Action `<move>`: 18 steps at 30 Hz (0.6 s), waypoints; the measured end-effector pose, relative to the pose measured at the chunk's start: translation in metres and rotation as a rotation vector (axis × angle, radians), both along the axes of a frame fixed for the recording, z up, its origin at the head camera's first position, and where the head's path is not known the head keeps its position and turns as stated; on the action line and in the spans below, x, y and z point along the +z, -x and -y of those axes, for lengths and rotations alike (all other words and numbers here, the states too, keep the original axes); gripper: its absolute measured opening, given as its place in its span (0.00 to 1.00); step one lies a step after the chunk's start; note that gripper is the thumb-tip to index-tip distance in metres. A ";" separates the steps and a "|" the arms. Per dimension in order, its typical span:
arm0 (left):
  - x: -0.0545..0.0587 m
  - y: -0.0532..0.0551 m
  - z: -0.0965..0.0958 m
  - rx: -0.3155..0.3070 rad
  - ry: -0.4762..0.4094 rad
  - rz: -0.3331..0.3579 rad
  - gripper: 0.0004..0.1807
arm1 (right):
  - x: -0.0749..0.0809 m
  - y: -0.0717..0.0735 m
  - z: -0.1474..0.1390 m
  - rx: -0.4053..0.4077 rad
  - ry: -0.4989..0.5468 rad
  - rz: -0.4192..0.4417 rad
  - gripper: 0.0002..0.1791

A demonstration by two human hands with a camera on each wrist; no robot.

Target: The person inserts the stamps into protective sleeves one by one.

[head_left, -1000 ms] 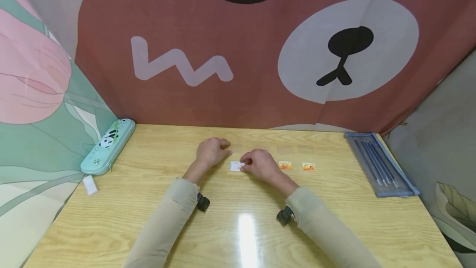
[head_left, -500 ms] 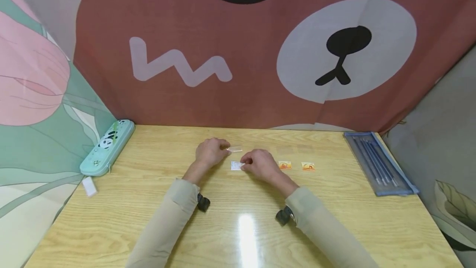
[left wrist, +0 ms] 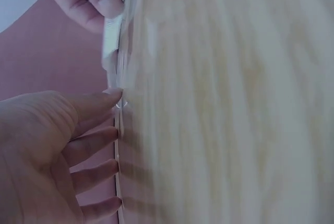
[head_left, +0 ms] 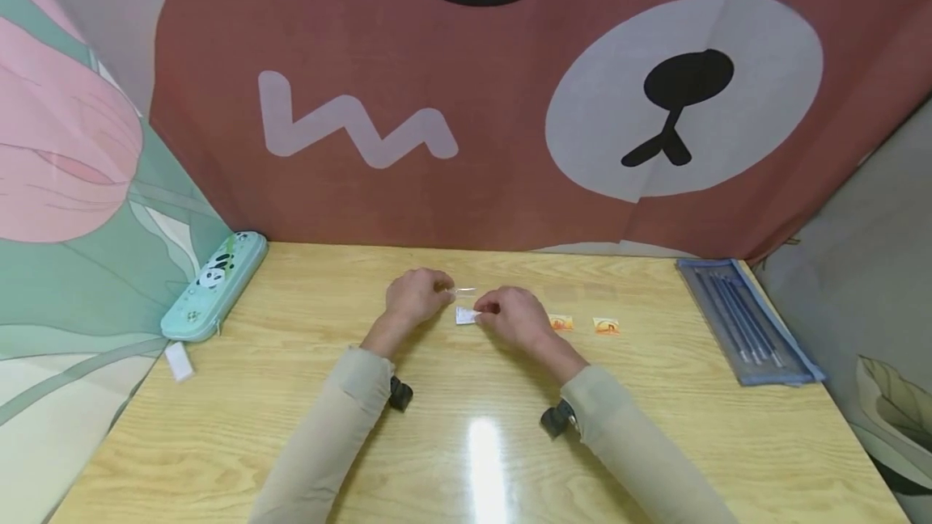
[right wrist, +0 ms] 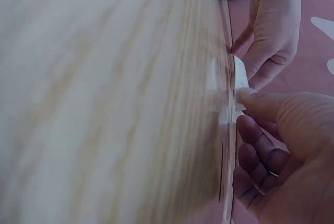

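Observation:
My left hand (head_left: 417, 295) pinches the end of a small clear plastic piece (head_left: 464, 293) low over the table. Close beside it, my right hand (head_left: 513, 318) holds a small white printed card (head_left: 466, 315) between thumb and index finger, its free end pointing left. In the right wrist view the card (right wrist: 240, 73) stands tilted just above the tabletop, between the two hands. Two orange-and-white cards (head_left: 606, 326) lie to the right; the nearer orange card (head_left: 561, 323) is partly covered by my right hand.
Faint clear pieces (head_left: 599, 292) lie behind the orange cards. A panda pencil case (head_left: 214, 285) stands at the back left, with a white block (head_left: 179, 362) by it. On the right lies a blue-edged mesh pouch (head_left: 746, 322) with pens. A printed cloth (head_left: 495, 184) hangs behind the table.
My left hand has raised the clear piece so that it shows beyond the fingertips. The right hand has lifted the white card and brought it slightly farther back, nearer that piece.

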State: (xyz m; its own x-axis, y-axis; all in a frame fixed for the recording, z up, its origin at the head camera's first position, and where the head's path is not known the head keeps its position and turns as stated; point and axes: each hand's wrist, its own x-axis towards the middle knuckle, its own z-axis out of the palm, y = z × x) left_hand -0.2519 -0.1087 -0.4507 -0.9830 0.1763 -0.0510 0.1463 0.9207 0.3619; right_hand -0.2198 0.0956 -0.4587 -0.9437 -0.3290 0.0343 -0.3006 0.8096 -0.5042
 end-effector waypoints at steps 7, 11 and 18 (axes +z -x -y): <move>0.000 -0.002 0.000 -0.009 -0.001 0.012 0.05 | 0.004 0.002 -0.006 -0.039 0.037 -0.003 0.06; 0.001 -0.003 -0.001 -0.018 0.002 0.028 0.06 | 0.007 0.002 -0.012 -0.059 0.045 0.031 0.07; 0.008 -0.007 -0.001 0.000 -0.008 0.041 0.08 | 0.016 0.002 -0.025 -0.098 0.095 0.026 0.09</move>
